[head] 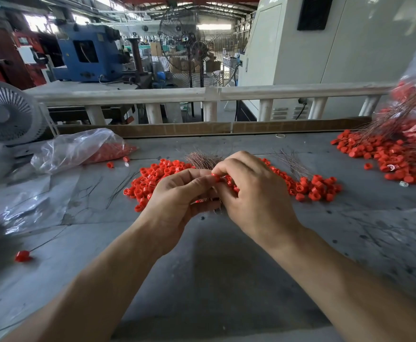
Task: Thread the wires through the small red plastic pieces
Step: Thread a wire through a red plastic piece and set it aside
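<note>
My left hand (177, 193) and my right hand (253, 191) meet above a heap of small red plastic pieces (157, 176) on the grey table (226, 267). Between the fingertips of both hands sits one red piece (216, 176), pinched. My left hand also holds a bundle of thin copper wires (202, 159) that fans out behind the hands. Its lower end is hidden in my palm. More red pieces (315, 187) lie to the right of my hands.
A large heap of red pieces with wires through them (396, 154) lies at the far right under a clear bag. Another clear bag with red pieces (86, 149) sits at the left by a white fan (4, 112). One wired piece (22, 255) lies near left.
</note>
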The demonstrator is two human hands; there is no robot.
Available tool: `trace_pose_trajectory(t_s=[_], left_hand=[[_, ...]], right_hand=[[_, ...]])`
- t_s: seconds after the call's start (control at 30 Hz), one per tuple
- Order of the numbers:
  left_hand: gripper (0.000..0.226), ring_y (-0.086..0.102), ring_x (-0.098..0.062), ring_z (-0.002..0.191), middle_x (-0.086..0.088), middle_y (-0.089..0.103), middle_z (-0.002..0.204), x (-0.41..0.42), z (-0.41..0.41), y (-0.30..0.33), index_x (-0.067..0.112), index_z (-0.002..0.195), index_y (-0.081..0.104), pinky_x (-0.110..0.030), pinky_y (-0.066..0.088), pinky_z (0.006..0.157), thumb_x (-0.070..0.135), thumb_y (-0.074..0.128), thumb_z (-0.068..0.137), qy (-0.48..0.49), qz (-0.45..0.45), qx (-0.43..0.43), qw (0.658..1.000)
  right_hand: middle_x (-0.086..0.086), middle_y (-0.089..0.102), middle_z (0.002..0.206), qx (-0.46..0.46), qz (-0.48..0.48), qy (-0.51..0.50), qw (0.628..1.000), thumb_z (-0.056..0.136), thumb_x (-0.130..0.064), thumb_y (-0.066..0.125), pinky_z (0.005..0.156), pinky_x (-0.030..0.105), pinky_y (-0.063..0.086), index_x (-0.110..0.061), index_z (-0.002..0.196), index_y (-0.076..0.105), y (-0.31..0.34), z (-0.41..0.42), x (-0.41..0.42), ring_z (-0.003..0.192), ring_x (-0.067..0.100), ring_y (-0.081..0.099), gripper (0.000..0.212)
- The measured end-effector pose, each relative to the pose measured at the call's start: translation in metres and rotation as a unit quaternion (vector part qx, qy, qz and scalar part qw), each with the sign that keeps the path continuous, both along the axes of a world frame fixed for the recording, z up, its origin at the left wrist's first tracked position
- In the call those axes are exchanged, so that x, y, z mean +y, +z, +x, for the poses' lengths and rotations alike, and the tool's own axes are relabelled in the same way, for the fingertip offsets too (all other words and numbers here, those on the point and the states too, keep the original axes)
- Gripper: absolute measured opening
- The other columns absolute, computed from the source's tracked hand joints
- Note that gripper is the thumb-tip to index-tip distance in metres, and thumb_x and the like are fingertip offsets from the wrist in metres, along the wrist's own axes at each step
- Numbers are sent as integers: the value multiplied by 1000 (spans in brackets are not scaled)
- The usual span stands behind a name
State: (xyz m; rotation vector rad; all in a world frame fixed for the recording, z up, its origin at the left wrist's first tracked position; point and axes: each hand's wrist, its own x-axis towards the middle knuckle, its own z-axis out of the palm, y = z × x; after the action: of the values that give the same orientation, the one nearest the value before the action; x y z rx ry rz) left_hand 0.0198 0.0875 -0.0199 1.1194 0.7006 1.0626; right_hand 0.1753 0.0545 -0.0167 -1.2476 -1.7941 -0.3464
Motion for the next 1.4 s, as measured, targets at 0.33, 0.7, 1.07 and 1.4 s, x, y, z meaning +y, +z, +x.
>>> trace_pose_trajectory(t_s=[0.33, 0.7, 1.07, 1.4], left_hand=[[46, 62, -34, 97, -23, 67, 101, 0, 0, 1, -12, 114, 64, -50, 54, 93, 19, 69, 81, 17, 3, 12, 1000], [39, 65, -31, 94, -23, 69, 102, -2, -1, 4, -7, 112, 68, -46, 56, 91, 20, 66, 84, 3, -10, 13, 1000], [49, 68, -34, 90, -27, 71, 101, -6, 1, 6, -6, 103, 71, -41, 56, 80, 38, 52, 92, -36, -3, 45, 998], [34, 67, -29, 96, -18, 70, 102, 0, -6, 7, -2, 111, 66, -37, 55, 88, 23, 59, 89, -37, 4, -55, 998]], right_hand=[[-3, 65, 94, -30, 27, -13, 999, 90, -16, 75, 66, 26, 51, -15, 93, 72, -1, -1, 1, 88, 17, 63, 5], [-2, 65, 88, 13, 39, 2, 999, 90, -14, 74, 70, 29, 49, -12, 84, 70, 1, 3, 1, 84, 18, 61, 7], [2, 64, 87, 11, 95, 43, 994, 93, -8, 70, 71, 32, 50, -8, 90, 74, 5, -1, -2, 83, 22, 61, 5], [4, 70, 102, 0, 49, 115, 992, 94, -18, 72, 79, 35, 57, -7, 108, 71, 2, -1, 0, 95, 20, 68, 18]])
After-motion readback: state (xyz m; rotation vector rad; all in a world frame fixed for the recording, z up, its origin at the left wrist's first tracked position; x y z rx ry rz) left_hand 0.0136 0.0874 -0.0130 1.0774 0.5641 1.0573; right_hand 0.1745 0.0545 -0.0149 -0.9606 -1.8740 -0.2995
